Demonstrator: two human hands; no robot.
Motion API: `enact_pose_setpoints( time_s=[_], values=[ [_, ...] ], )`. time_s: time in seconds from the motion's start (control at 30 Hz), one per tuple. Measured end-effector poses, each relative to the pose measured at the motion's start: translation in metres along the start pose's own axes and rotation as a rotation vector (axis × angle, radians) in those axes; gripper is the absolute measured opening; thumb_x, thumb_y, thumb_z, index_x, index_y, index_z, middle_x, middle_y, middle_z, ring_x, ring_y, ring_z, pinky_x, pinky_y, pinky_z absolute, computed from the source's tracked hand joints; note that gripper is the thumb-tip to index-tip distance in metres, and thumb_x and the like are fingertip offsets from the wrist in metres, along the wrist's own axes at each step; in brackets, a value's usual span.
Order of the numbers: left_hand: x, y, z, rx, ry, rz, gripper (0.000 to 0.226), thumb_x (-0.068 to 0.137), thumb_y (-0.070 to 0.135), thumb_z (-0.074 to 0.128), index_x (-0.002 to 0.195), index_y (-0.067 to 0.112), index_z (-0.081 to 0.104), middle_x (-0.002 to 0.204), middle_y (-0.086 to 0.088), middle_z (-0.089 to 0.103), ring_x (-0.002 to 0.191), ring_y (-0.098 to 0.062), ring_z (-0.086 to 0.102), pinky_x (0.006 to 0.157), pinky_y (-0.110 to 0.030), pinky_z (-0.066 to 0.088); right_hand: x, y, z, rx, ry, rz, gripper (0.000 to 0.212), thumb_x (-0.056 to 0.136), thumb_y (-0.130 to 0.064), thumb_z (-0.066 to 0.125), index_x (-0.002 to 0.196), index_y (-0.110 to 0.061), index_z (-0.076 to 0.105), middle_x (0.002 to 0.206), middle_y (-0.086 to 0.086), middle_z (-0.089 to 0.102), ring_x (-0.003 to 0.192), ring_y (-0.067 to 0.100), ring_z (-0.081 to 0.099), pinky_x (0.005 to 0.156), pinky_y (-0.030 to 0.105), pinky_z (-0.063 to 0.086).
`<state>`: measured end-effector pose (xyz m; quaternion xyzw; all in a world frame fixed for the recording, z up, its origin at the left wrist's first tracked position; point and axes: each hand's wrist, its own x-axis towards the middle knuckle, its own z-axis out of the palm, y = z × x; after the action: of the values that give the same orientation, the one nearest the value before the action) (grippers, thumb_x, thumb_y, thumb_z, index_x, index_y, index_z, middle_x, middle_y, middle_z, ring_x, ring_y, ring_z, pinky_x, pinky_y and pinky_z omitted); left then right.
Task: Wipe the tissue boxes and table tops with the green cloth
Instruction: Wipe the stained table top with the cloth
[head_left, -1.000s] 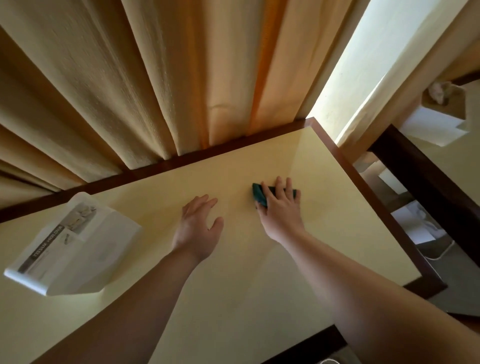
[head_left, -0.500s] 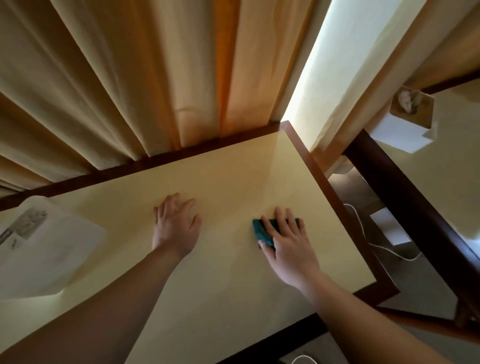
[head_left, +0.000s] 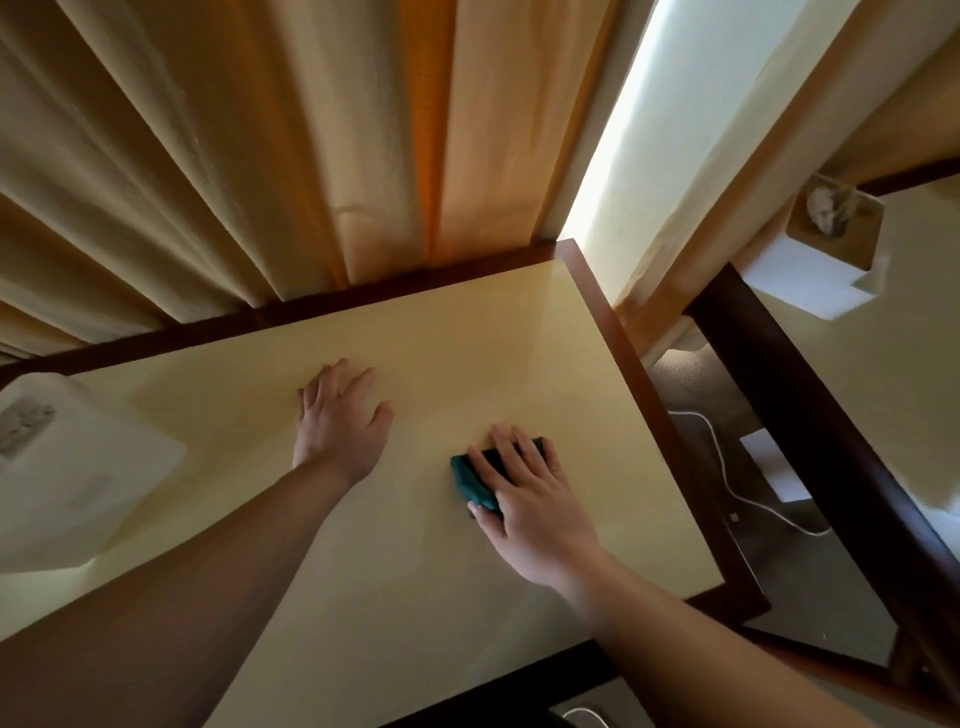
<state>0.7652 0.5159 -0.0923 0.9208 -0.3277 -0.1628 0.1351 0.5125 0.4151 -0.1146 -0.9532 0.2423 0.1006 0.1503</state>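
Green cloth (head_left: 470, 480) under flat right hand (head_left: 535, 506)

Most of the green cloth (head_left: 470, 480) is hidden under the right hand (head_left: 530, 506). The tissue box (head_left: 67, 478) at left, perhaps printed, is blurred and cropped.

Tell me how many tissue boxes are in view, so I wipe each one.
2: one tissue box at the left edge of this table, another tissue box on the table to the right.
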Motion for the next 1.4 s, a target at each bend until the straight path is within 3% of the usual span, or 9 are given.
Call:
enact_pose_setpoints(
  time_s=[0.13,0.27,0.43,0.67,0.97,1.4],
  values=[
    [0.005,0.006,0.0,-0.006,0.01,0.001,0.056,0.103,0.046,0.049,0.154,0.023,0.044,0.166,-0.009,0.025,0.152,-0.032,0.015,0.125,-0.053,0.018,-0.024,0.06,-0.01,-0.008,0.043,0.206,0.069,0.103,-0.063,0.017,0.165,-0.034,0.01,0.174,0.006,-0.002,0.16,0.027,-0.01,0.13,0.05,-0.004],
    [0.009,0.009,0.001,-0.011,0.02,0.011,0.056,0.103,0.044,0.049,0.154,0.02,0.045,0.165,-0.011,0.027,0.153,-0.032,0.016,0.125,-0.053,0.017,0.008,0.117,-0.039,-0.041,0.06,0.348,0.069,0.105,-0.062,0.013,0.166,-0.031,0.006,0.174,0.009,-0.002,0.16,0.031,-0.008,0.128,0.051,-0.007],
    [0.011,0.005,0.0,-0.05,0.014,-0.006,0.057,0.104,0.044,0.049,0.156,0.022,0.042,0.167,-0.008,0.025,0.154,-0.028,0.014,0.126,-0.049,0.014,0.099,0.136,-0.068,-0.044,0.023,0.32,0.068,0.107,-0.059,0.015,0.166,-0.03,-0.005,0.174,0.007,-0.012,0.159,0.029,-0.015,0.128,0.055,-0.006],
    [0.012,-0.007,-0.002,-0.119,0.015,-0.033,0.059,0.102,0.043,0.052,0.157,0.024,0.041,0.166,-0.001,0.029,0.153,-0.023,0.017,0.124,-0.044,0.023,0.162,0.083,-0.076,-0.071,0.029,0.199,0.068,0.107,-0.061,0.014,0.165,-0.033,-0.006,0.174,0.007,-0.011,0.159,0.031,-0.015,0.127,0.057,-0.005],
    [0.007,-0.002,-0.004,-0.111,0.008,-0.031,0.058,0.101,0.045,0.053,0.155,0.024,0.044,0.164,-0.003,0.031,0.152,-0.026,0.021,0.123,-0.047,0.026,0.07,0.02,-0.034,0.001,-0.017,0.013,0.066,0.105,-0.066,0.015,0.164,-0.043,-0.003,0.173,0.001,-0.016,0.158,0.027,-0.021,0.128,0.053,-0.006],
    [-0.03,0.005,-0.001,-0.133,-0.032,0.066,0.059,0.102,0.042,0.055,0.156,0.02,0.043,0.162,-0.005,0.035,0.15,-0.026,0.026,0.121,-0.047,0.027,-0.04,0.101,-0.019,-0.004,0.072,0.401,0.069,0.105,-0.065,0.022,0.164,-0.039,-0.002,0.173,0.011,-0.01,0.159,0.032,-0.015,0.128,0.052,-0.008]
  ],
)
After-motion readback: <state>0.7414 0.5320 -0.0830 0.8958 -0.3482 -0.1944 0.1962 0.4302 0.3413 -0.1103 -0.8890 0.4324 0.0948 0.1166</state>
